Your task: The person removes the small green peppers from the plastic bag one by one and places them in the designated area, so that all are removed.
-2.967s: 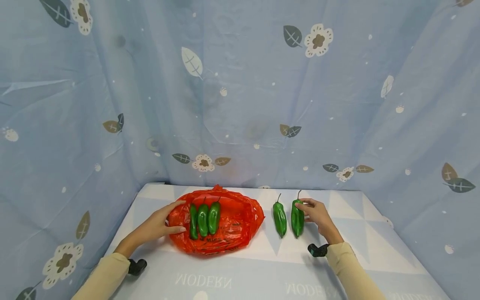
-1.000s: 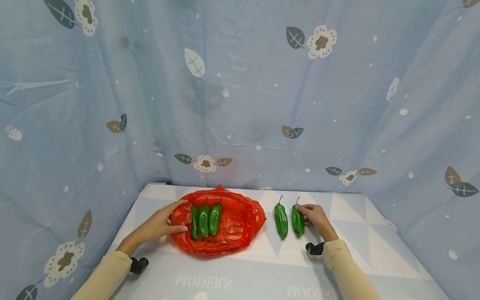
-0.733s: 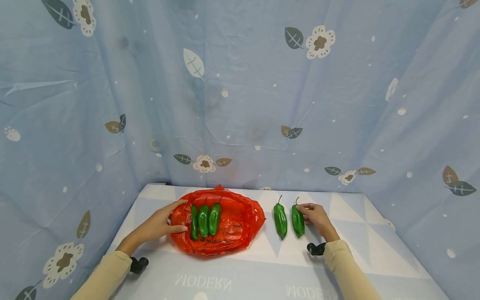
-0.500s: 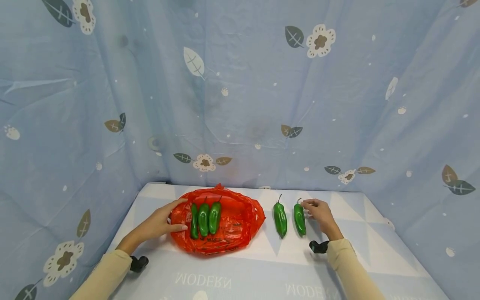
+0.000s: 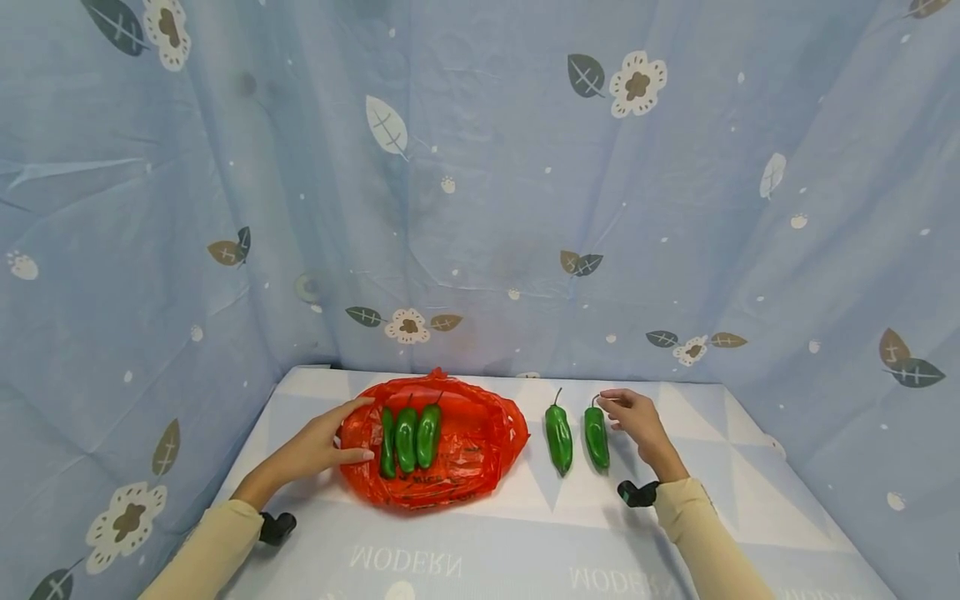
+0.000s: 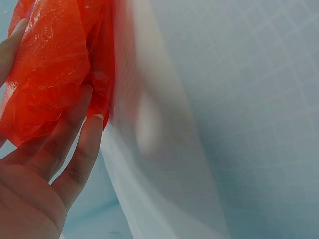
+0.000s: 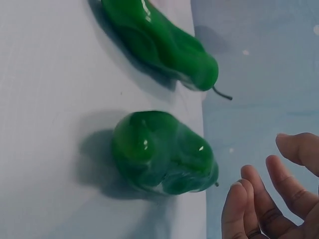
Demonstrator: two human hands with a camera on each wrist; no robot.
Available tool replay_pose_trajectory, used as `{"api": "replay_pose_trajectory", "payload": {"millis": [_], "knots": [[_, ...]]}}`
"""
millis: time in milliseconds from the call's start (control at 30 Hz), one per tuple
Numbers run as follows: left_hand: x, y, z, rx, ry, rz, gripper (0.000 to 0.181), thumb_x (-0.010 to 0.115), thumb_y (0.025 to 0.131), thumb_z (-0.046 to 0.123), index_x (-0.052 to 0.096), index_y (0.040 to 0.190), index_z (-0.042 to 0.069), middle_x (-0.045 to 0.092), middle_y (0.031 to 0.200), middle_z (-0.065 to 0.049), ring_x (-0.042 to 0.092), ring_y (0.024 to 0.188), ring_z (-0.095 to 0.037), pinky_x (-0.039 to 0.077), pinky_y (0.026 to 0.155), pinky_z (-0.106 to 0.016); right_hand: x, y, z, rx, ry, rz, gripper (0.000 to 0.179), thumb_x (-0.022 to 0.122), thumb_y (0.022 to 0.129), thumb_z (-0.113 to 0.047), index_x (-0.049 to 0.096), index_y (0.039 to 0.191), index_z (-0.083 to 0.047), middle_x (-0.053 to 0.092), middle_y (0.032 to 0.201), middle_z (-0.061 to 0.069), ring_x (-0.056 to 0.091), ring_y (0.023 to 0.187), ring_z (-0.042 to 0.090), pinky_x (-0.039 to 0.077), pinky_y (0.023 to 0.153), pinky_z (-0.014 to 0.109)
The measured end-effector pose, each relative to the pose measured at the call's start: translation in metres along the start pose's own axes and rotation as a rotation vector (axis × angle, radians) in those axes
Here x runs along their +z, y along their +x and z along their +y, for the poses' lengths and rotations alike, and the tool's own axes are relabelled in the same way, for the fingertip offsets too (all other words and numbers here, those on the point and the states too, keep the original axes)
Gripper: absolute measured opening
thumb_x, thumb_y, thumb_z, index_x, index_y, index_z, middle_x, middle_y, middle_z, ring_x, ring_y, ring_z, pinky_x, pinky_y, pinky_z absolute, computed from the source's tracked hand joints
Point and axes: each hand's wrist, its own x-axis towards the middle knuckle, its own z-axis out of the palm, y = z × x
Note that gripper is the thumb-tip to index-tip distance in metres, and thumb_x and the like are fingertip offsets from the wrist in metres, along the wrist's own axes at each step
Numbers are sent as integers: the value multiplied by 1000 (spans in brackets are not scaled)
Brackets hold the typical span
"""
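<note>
A red plastic bag (image 5: 480, 446) lies spread wide on the table, with three green peppers (image 5: 406, 440) side by side in its left half. My left hand (image 5: 318, 446) holds the bag's left end, thumb and fingers on either side of the red plastic (image 6: 55, 64). To the right of the bag, two more green peppers lie on the table: one nearer the bag (image 5: 558, 439), one farther right (image 5: 596, 437). My right hand (image 5: 636, 417) hovers beside the stem end of the farther one. In the right wrist view its fingers (image 7: 291, 191) are loosely bent, apart from that pepper (image 7: 164, 154).
A pale patterned table cover (image 5: 420, 546) with mirrored lettering lies under everything. Blue curtain cloth (image 5: 487, 208) with leaves and flowers rises behind the table and along both sides. Each wrist carries a small black camera, such as the right one (image 5: 637, 493).
My right hand pinched the farther right pepper's top earlier; now it has let go and sits slightly up and right of it. The left hand and bag stay put.
</note>
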Motion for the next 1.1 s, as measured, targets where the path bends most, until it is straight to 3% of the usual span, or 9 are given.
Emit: {"api": "replay_pose_trajectory", "payload": {"millis": [233, 433, 733, 933, 1100], "knots": [[-1, 0, 0, 0, -3, -4, 86, 79, 77, 35, 35, 147, 13, 42, 145, -12, 43, 129, -34, 39, 101, -54, 10, -6, -15, -35, -30, -11, 45, 64, 91, -38, 59, 125, -9, 61, 114, 13, 58, 105, 32, 53, 83, 42], [-2, 0, 0, -7, -4, -5, 87, 79, 76, 38, 34, 147, 15, 42, 145, -12, 43, 129, -34, 40, 101, -54, 20, -9, -27, -50, 21, -56, 50, 66, 89, -39, 58, 127, -8, 60, 116, 15, 56, 107, 36, 53, 83, 41], [0, 1, -4, -12, -5, -5, 86, 79, 76, 39, 34, 147, 18, 41, 146, -11, 43, 129, -34, 40, 101, -54, 37, -13, -34, -75, 55, -92, 46, 68, 88, -38, 60, 123, -9, 61, 112, 11, 58, 100, 28, 52, 83, 44], [1, 1, -3, -23, -7, -6, 87, 79, 76, 40, 34, 147, 18, 41, 145, -11, 44, 128, -33, 41, 100, -53, 52, -19, -40, -93, 71, -132, 41, 68, 89, -31, 61, 122, -8, 63, 111, 12, 57, 102, 33, 51, 85, 50], [0, 1, -1, -22, -21, -11, 86, 79, 76, 38, 35, 147, 17, 41, 145, -11, 44, 128, -33, 41, 100, -53, 63, -25, -50, -106, 46, -130, 36, 70, 87, -33, 64, 116, -13, 64, 109, 9, 58, 105, 33, 53, 84, 46]]}}
